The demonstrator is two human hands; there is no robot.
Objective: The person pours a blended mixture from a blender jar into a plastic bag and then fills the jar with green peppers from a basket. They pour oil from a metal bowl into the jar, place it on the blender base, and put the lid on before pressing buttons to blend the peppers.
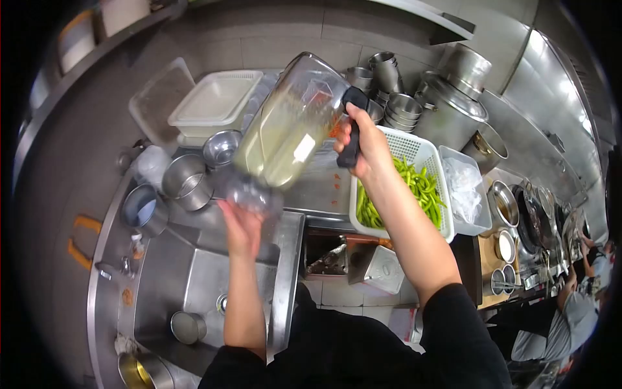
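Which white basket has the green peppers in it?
The white basket with holes just right of the right hand holds the green peppers. The bin beside it holds only clear plastic.

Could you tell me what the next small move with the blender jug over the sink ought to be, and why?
Probably tip it a little further. The right hand grips the black handle of the blender jug, tilted mouth-down above the sink; pale liquid remains inside, and the left hand sits blurred at its mouth.
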